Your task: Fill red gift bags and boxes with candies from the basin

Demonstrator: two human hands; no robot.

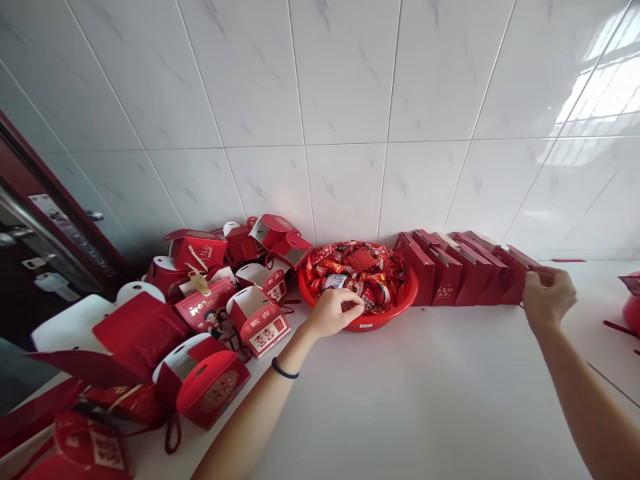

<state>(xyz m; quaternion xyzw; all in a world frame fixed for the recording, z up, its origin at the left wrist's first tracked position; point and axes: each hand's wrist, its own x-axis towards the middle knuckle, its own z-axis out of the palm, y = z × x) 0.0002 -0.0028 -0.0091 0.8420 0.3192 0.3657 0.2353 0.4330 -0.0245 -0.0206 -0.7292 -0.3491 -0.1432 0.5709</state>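
Observation:
At the front rim of a red plastic basin [367,325] is my left hand [336,312], its thumb and fingers pinched together. Whatever lies between them, if anything, is too hidden to make out. Red-wrapped sweets [360,263] fill the basin in a heap. To the right, my right hand [551,297] closes on the upper edge of a dark red paper bag [514,287], the last one in a row. The other red paper bags [450,277] stand upright, close together, between that one and the basin.
Many red gift boxes [263,327] with flaps up crowd the left side, some with cords. A white tiled wall [345,193] backs the white table [400,400]. A dark door [45,247] stands at far left. A red object [633,310] shows at the right edge.

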